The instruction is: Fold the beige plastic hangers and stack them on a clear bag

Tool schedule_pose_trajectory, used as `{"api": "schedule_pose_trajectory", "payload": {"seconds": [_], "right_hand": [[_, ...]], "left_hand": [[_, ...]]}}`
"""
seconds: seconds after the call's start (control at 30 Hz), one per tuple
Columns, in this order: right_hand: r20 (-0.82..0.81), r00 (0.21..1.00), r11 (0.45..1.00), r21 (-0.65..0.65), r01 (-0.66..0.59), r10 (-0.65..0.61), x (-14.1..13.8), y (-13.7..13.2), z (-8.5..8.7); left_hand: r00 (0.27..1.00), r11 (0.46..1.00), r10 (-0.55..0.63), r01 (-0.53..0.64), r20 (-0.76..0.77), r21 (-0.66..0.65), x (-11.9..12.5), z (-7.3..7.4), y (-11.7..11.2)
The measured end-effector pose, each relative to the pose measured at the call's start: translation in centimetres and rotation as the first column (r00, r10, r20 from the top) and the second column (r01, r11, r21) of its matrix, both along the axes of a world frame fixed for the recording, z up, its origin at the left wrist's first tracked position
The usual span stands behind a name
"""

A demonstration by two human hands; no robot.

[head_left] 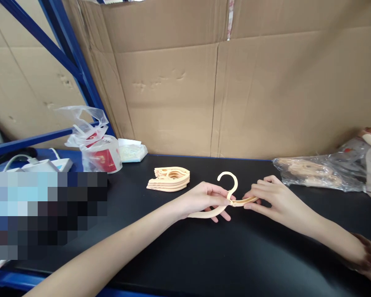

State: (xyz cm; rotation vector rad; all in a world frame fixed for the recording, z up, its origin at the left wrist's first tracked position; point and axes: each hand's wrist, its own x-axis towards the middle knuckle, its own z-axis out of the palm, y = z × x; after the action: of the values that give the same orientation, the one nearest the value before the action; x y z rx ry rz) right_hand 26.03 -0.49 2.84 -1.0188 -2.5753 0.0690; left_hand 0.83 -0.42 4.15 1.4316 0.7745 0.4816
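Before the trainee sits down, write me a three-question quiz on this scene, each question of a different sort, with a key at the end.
1. True or false: the left hand and the right hand both touch the hanger.

2. Seen from the camera, the folded stack lies:
A) right of the hanger's hook
B) left of the hook
C) directly under the hook

3. Fill in the gap: behind the black tabletop stands a wall of plain brown ____.

Key: 1. True. 2. B. 3. Cardboard.
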Motion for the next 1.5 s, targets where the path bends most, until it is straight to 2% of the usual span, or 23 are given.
{"api": "schedule_pose_trajectory", "payload": {"seconds": [0.3, 0.63, 0.87, 1.07, 1.23, 1.4, 1.5], "right_hand": [[-0.02, 0.999, 0.999, 0.026, -0.045, 0.045, 0.0, 0.0, 0.2], [-0.03, 0.998, 0.999, -0.005, -0.049, 0.049, 0.1, -0.2, 0.5], [-0.004, 0.993, 0.993, -0.023, -0.115, 0.115, -0.1, -0.2, 0.1], [-0.034, 0.995, 0.996, -0.012, -0.091, 0.091, -0.4, -0.5, 0.5], [-0.036, 0.996, 0.995, -0.054, -0.084, 0.082, -0.4, -0.5, 0.4], [-0.047, 0.997, 0.992, -0.107, -0.069, 0.064, -0.4, -0.5, 0.4], [-0.051, 0.998, 0.992, -0.12, -0.034, 0.028, -0.5, -0.5, 0.6]], "left_hand": [[0.998, 0.998, -0.058, 0.058, -0.024, 0.02, -0.1, 0.0, -0.2], [0.998, 0.998, -0.028, 0.032, -0.059, 0.058, 0.2, -0.3, -0.4], [0.982, 0.994, 0.015, 0.005, -0.186, 0.107, 1.0, -0.2, -1.1], [0.982, 0.994, 0.042, -0.022, -0.184, 0.107, 1.2, 0.2, -1.2], [0.971, 0.991, 0.112, -0.093, -0.212, 0.097, 1.7, -0.3, -1.3], [0.967, 0.977, 0.152, -0.115, -0.207, 0.179, 1.6, -0.7, -1.3], [0.976, 0.979, 0.122, -0.09, -0.178, 0.182, 1.4, -0.4, -1.2]]}}
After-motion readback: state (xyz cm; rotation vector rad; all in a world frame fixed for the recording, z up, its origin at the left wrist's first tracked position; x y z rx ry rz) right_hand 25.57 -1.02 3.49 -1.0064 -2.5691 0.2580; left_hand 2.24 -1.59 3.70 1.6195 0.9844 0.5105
